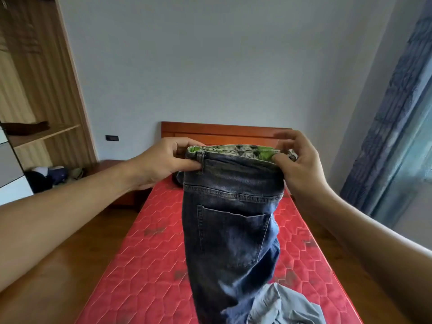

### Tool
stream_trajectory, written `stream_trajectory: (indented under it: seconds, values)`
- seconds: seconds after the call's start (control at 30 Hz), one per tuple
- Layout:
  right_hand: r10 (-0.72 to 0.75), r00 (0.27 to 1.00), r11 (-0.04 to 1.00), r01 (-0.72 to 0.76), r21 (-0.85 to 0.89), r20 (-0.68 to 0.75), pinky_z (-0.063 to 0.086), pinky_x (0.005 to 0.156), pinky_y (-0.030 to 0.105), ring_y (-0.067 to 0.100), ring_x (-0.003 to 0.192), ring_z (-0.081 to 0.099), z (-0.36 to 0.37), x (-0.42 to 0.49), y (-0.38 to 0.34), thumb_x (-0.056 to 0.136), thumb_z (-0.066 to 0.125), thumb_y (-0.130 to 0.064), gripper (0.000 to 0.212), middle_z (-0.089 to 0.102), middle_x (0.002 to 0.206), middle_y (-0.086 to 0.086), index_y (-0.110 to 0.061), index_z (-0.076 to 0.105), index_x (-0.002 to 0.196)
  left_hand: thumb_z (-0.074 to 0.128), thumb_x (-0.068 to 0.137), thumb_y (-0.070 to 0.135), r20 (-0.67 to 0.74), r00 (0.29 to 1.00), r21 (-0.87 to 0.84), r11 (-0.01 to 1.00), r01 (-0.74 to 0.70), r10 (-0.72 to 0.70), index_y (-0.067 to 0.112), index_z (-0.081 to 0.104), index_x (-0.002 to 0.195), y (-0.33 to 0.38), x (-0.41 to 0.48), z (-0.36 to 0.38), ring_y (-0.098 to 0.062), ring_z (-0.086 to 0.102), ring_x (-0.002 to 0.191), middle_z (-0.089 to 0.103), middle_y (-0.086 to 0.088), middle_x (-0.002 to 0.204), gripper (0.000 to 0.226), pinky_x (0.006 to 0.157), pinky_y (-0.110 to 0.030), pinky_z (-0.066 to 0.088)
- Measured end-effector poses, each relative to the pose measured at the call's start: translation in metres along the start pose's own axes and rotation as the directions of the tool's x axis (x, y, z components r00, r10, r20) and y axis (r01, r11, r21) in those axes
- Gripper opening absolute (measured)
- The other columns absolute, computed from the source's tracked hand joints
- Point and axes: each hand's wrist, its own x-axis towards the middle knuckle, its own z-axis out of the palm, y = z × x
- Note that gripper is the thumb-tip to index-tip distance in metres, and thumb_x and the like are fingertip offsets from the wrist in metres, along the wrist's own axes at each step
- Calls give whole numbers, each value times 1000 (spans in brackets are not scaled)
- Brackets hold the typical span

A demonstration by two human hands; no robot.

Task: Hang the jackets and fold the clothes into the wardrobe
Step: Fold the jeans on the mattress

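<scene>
- The left hand [163, 160] pinches one end of the waistband of a pair of dark blue denim jeans [231, 230], thumb on the near face by a belt loop.
- The right hand [299, 164] grips the waistband's other end, thumb on the near face, fingers curled above.
- The jeans hang upright above a red quilted mattress [145, 265], back pocket towards the camera, green lining showing.
- A pale grey-blue garment [285, 307] lies crumpled at the near edge.
- An open wooden wardrobe [44, 90] stands at the left.
</scene>
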Motion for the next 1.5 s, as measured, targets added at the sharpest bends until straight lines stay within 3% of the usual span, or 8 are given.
stream_trajectory:
  seconds: [0.13,0.37,0.6,0.77,0.97,1.17,1.33,1.5]
  values:
    - [203,929,848,-325,420,310,47,108,52,29,127,60,1,-15,25,90,66,-60,68,61,139,10,-23,47,145,71,82,-10,-104,994,-118,993,-28,15,11,70,114,7,8,3,-15,70,100,76,-5,104,38,82,-20,56]
    - [171,964,915,-233,330,206,58,96,45,25,101,74,28,-40,27,84,74,7,28,78,104,8,-10,75,105,74,86,3,-67,995,259,965,-49,68,19,61,119,20,1,-19,-16,64,106,67,-3,113,39,100,-38,53]
    - [71,950,924,-177,338,304,58,94,44,32,102,73,69,-21,-1,82,72,10,27,78,103,12,-9,76,102,81,71,62,204,979,936,291,-196,5,39,-4,159,84,13,-19,-17,32,144,36,7,157,124,121,-45,21]
    - [28,938,947,-136,290,345,57,95,49,25,97,72,70,-13,2,82,77,3,26,77,105,14,-8,74,106,84,80,35,315,934,813,555,-173,-169,27,67,113,69,37,-15,-6,65,97,70,13,106,38,82,-29,50]
    - [230,688,973,-137,-188,688,59,86,33,9,91,71,21,-17,55,77,80,7,37,77,101,-2,-10,70,108,85,80,29,244,970,750,638,-177,-17,19,70,103,67,49,-18,-9,67,90,73,7,98,29,80,-33,50]
    - [312,804,909,-97,-405,507,55,78,47,13,70,64,-18,-10,114,81,80,-41,31,72,79,4,-12,69,85,85,81,29,195,980,772,622,-127,-43,20,70,102,88,63,-12,-15,69,93,74,6,97,27,85,-37,53]
    - [585,693,711,-688,144,421,56,89,56,28,80,68,-33,-35,157,83,69,-54,47,69,93,14,-16,66,111,85,79,28,113,993,791,608,-74,-27,22,72,102,115,70,-3,-13,69,92,75,7,96,27,90,-39,53]
    - [445,680,470,-731,494,582,50,80,42,31,91,64,-13,-16,160,90,65,-28,40,71,110,19,-18,64,128,85,77,33,56,996,823,569,-5,-71,25,71,100,130,72,16,-15,69,91,75,7,95,29,89,-43,53]
